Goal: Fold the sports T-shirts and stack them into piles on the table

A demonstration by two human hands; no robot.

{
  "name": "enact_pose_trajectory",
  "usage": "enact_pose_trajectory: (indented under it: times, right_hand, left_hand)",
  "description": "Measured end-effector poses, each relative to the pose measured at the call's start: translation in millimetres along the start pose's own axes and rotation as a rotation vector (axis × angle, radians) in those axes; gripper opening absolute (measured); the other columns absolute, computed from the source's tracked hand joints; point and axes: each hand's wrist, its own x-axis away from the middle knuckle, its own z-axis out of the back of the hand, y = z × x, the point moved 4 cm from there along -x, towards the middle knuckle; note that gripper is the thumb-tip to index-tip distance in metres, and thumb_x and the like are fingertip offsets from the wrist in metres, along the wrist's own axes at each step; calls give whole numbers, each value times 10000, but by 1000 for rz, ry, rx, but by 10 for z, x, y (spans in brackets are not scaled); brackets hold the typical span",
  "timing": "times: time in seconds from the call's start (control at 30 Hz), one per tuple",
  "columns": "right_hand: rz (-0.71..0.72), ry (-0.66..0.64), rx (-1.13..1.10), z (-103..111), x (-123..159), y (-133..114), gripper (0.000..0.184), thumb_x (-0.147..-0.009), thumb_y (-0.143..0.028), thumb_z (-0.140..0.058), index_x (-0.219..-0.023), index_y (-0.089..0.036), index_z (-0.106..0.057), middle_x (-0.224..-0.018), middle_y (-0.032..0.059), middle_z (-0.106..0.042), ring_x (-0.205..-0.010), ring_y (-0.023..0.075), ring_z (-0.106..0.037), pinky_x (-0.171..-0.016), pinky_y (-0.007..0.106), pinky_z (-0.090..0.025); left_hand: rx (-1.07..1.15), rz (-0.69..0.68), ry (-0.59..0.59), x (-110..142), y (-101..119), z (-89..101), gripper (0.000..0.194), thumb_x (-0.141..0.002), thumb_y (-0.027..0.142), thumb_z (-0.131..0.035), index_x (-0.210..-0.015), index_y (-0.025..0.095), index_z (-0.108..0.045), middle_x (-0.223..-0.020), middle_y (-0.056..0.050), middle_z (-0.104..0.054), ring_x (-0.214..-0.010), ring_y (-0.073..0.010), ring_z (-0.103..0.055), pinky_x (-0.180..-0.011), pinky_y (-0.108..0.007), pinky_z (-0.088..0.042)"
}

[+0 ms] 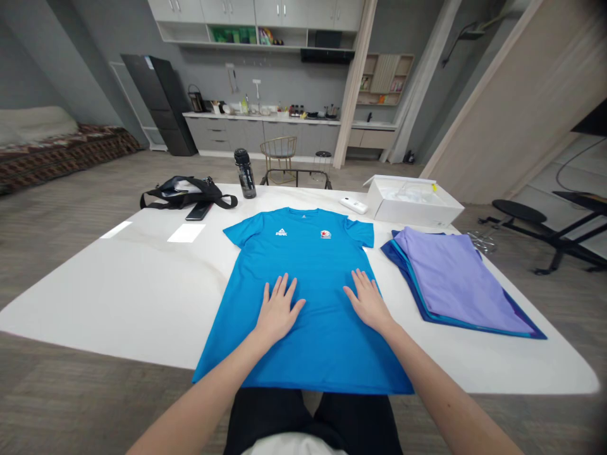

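A blue short-sleeved T-shirt (pixel 313 341) lies spread flat, front up, on a white bench (pixel 118 297), its collar toward the far edge and its hem at the near edge, by the person's lap. On its chest are a white PEAK logo (pixel 281 232) and a round badge (pixel 325 234) with a red star. The left hand (pixel 277 309) rests palm down on the middle of the shirt, its grip open with fingers spread and nothing held. The right hand (pixel 368 300) lies palm down near the shirt's side edge, its grip also open, fingers a little apart, holding nothing. To the right of the shirt is a stack of folded clothes (pixel 458 278), light purple on top with darker blue and teal layers showing beneath. Behind the stack stands an open white box (pixel 408 205) with pale contents, and just beside it lies a white remote-like device (pixel 353 205). Toward the far left of the bench, a black bag (pixel 183 191) with a strap sits beside a dark smartphone (pixel 199 211), and a dark water bottle (pixel 245 174) stands upright near them. Beyond the bench are a gold-framed chair (pixel 279 148) and a kitchen counter (pixel 265 117).
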Motion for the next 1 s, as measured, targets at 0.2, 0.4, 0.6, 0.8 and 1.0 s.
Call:
enact_pose_trajectory:
  times: [0.2, 0.4, 0.6, 0.8, 1.0]
  right_hand:
    - [-22, -12, -118, 12, -1343, -170, 792, -1018, -601, -359, -1607, -79, -280, -1681, 175, -207, -1566, 293, -164, -1249, 448, -210]
    - [-89, 2, -49, -57, -2769, -329, 727, -1049, -524, -298, -1595, -44, -287, -1682, 175, -208, -1565, 301, -153, -1250, 467, -177]
    - [-226, -61, 20, -257, -3542, -243, 793, -1024, -635, -148, -1622, -125, -257, -1697, 131, -170, -1564, 324, -124, -1222, 645, -83]
    - [-168, -30, 74, -394, -3858, -175, 891, -964, -765, -129, -1637, -188, -219, -1703, 103, -149, -1572, 303, -84, -1212, 670, 4]
    - [-97, -35, -8, -281, -3995, -141, 815, -1001, -705, -176, -1616, -184, -295, -1689, 104, -216, -1564, 277, -156, -1250, 566, -74]
  left_hand:
    - [-53, 125, 42, -1302, -522, 174, 729, -1029, 590, -208, -1612, 160, -293, -1690, -136, -204, -1564, -307, -190, -1248, -548, -192]
    - [-119, 197, 58, -2699, -1138, 202, 694, -1036, 501, -229, -1603, 105, -294, -1681, -160, -227, -1563, -305, -190, -1256, -548, -143]
    - [-11, 302, -79, -3432, -1694, -42, 734, -1004, 615, -150, -1612, 232, -301, -1699, -81, -198, -1567, -330, -162, -1233, -620, -151]
    - [-40, 288, -42, -3669, -1952, -231, 773, -972, 685, -122, -1617, 291, -283, -1705, -48, -171, -1574, -317, -137, -1234, -643, -111]
    - [9, 297, -73, -3787, -2031, -177, 729, -995, 640, -175, -1627, 284, -254, -1706, -69, -148, -1573, -325, -132, -1234, -645, -107]
